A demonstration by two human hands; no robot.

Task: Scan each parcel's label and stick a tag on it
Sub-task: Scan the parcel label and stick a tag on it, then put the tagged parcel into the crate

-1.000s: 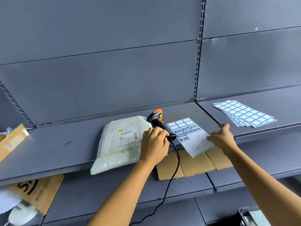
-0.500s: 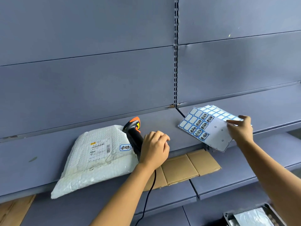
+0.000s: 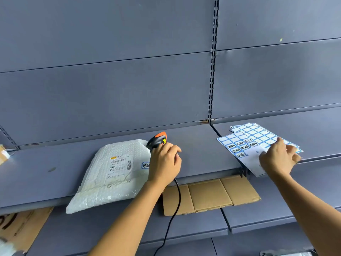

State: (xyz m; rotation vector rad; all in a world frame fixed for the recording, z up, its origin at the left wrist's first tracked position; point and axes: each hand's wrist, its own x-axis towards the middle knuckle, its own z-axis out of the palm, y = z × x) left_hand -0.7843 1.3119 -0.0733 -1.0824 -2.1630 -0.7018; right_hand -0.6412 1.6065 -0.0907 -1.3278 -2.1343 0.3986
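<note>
A white bubble-wrap parcel (image 3: pixel 110 174) lies on the grey shelf (image 3: pixel 199 154), its printed label (image 3: pixel 119 166) facing up. A blue-edged tag (image 3: pixel 145 165) is stuck on it beside the label, partly hidden by my left hand. My left hand (image 3: pixel 165 164) grips the handle of the black and orange scanner (image 3: pixel 157 141) at the parcel's right edge. My right hand (image 3: pixel 276 157) rests on a partly used tag sheet (image 3: pixel 239 146), which lies over a stack of tag sheets (image 3: pixel 258 132) on the right shelf.
The scanner's black cable (image 3: pixel 173 209) hangs down past the shelf edge. A flattened cardboard piece (image 3: pixel 210 194) lies on the lower shelf. More cardboard (image 3: pixel 20 228) sits at the lower left. A slotted upright (image 3: pixel 212 71) divides the back panels.
My right hand carried the tag sheet from beside the scanner to the right and set it on the stack. The tag now shows on the parcel. My left hand stayed on the scanner.
</note>
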